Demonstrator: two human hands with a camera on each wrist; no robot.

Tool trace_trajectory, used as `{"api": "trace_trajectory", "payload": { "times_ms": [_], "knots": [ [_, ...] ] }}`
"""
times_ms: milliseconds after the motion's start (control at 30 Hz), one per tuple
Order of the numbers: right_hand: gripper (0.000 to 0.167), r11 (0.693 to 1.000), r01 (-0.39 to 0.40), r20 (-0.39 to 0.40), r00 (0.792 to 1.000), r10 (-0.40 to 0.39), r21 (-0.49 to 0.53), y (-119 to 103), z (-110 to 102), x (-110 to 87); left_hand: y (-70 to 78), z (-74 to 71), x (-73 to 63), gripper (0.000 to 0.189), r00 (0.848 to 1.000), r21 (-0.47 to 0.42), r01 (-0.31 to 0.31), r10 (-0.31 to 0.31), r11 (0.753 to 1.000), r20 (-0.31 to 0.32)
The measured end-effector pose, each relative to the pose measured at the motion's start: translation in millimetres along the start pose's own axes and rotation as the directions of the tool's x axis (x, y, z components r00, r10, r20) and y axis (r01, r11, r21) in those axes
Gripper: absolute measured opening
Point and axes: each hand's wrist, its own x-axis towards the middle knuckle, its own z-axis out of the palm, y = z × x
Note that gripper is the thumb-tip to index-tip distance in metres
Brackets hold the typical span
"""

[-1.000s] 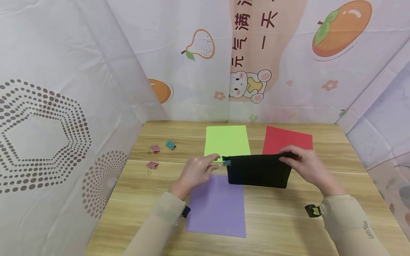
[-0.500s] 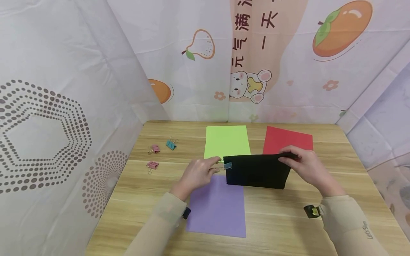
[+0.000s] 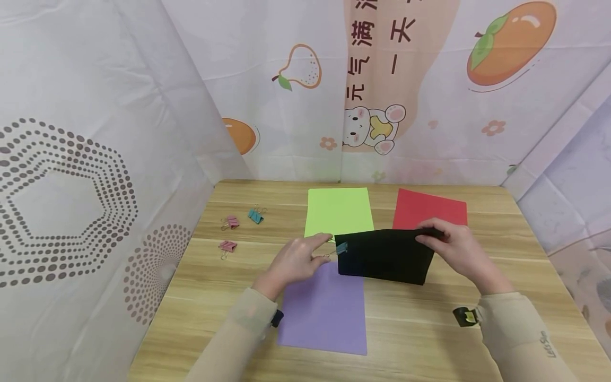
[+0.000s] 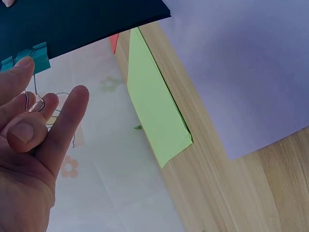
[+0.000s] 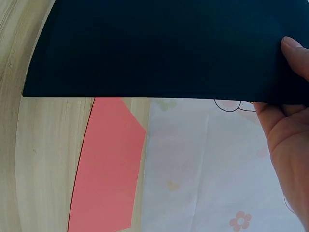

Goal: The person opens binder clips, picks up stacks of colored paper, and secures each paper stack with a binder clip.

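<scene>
My right hand (image 3: 446, 241) pinches black paper (image 3: 384, 257) by its top edge, thumb on the near face, holding it raised over the table. Its corner in the left wrist view shows layered edges. A teal binder clip (image 4: 36, 58) grips the paper's left edge. Beside it is my left hand (image 3: 296, 260), index finger extended and thumb spread apart from it in the head view. In the left wrist view a left fingertip overlaps the clip, and its wire handle (image 4: 36, 99) stands among the fingers. The right hand's (image 5: 289, 125) remaining fingers are behind the paper.
Purple paper (image 3: 324, 318) lies below the black paper on the wooden table (image 3: 406, 339). Green paper (image 3: 339, 209) and red paper (image 3: 429, 207) lie at the back. At the left are two pink binder clips (image 3: 228, 245) and another teal binder clip (image 3: 255, 216). A printed curtain (image 3: 286, 143) hangs behind.
My left thumb and index finger have spread from their pinch on the teal clip's handles, and the clip has closed on the paper's edge. My right hand keeps its hold, almost unmoved.
</scene>
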Motion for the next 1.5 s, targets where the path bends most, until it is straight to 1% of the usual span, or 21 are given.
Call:
{"api": "trace_trajectory", "payload": {
  "times_ms": [167, 333, 500, 633, 733, 867, 967, 1100, 1300, 1367, 1500],
  "knots": [
    [0.021, 1.0, -0.021, 0.01, 1.0, 0.021, -0.009, 0, 0, 0.2, -0.3, -1.3, -0.3, 0.049, 1.0, -0.031, 0.012, -0.012, 0.999, 0.018],
    [0.02, 1.0, -0.029, 0.017, 0.999, 0.029, 0.011, 1, 0, 0.8, -0.5, -2.1, -0.5, 0.05, 0.999, -0.054, 0.028, -0.026, 0.998, 0.036],
    [0.019, 0.999, -0.049, 0.027, 0.998, 0.048, 0.019, 3, 0, 1.1, -0.8, -2.0, 0.0, 0.05, 0.996, -0.089, 0.065, -0.059, 0.994, 0.067],
    [0.018, 0.996, -0.084, 0.046, 0.996, 0.082, 0.033, 4, -1, 0.6, -0.2, -1.6, 1.0, 0.051, 0.991, -0.119, 0.104, -0.094, 0.987, 0.091],
    [0.018, 0.99, -0.131, 0.064, 0.99, 0.127, 0.054, 4, -4, 0.0, 0.1, -1.1, 1.4, 0.051, 0.986, -0.158, 0.145, -0.129, 0.977, 0.107],
    [0.022, 0.975, -0.205, 0.095, 0.976, 0.197, 0.084, 7, -7, -1.3, -0.2, 0.4, 2.1, 0.052, 0.978, -0.228, 0.191, -0.165, 0.955, 0.129],
    [0.026, 0.967, -0.239, 0.12, 0.966, 0.228, 0.091, 10, -7, -2.5, -1.3, 2.5, 2.8, 0.052, 0.977, -0.254, 0.197, -0.166, 0.947, 0.136],
    [0.031, 0.96, -0.27, 0.146, 0.956, 0.256, 0.081, 11, -8, -3.9, -1.6, 4.6, 2.6, 0.051, 0.976, -0.265, 0.197, -0.164, 0.944, 0.141],
    [0.031, 0.952, -0.296, 0.171, 0.945, 0.28, 0.079, 14, -8, -4.5, -1.3, 6.4, 3.2, 0.049, 0.974, -0.282, 0.204, -0.167, 0.937, 0.152],
    [0.031, 0.949, -0.303, 0.181, 0.941, 0.284, 0.084, 14, -8, -4.8, -0.6, 7.0, 3.7, 0.049, 0.97, -0.296, 0.223, -0.18, 0.929, 0.166],
    [0.032, 0.944, -0.318, 0.208, 0.933, 0.295, 0.09, 16, -9, -5.4, 0.7, 9.6, 4.7, 0.05, 0.955, -0.339, 0.276, -0.215, 0.899, 0.205]
  ]
}}
